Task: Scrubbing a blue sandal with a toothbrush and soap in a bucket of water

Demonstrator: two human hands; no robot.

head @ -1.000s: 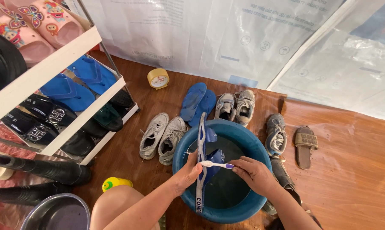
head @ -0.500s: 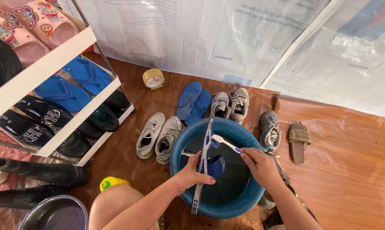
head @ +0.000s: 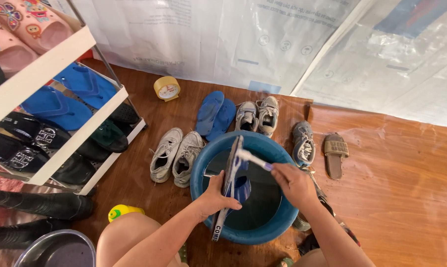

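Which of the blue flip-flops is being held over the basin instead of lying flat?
The one in the left hand, held on edge over the blue basin; the floor pair and shelf pair lie flat.

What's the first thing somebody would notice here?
A round blue plastic basin on the brown floor, low in the middle. Over it the left hand holds a blue flip-flop sandal on edge, and the right hand puts a white toothbrush to it. Shoes lie behind the basin.

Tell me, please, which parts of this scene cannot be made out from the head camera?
- Head view: the inside of the round blue plastic basin is dark, so any water cannot be told.
- The white toothbrush's bristles sit behind the blue flip-flop sandal.
- The grey metal bowl is cut off by the bottom edge.
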